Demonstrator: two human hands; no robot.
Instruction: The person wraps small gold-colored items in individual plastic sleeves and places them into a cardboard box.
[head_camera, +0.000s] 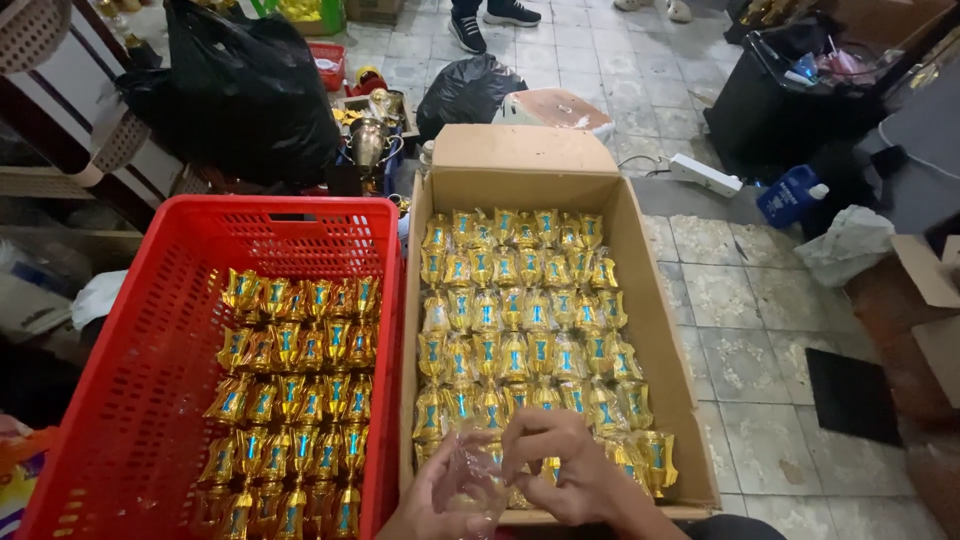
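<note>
Glossy gold pieces (520, 310), matt cardboard box (655, 330), red plastic crate (150, 380).

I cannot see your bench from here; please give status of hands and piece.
Both hands, left and right, pinch a clear plastic wrapper. Over cardboard box of gold pieces. Nothing blocking.

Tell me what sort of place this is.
Likely a small trophy workshop or packing room: a cardboard box and red crate hold rows of gold trophy pieces, and a trophy cup stands on the tiled floor.
</note>
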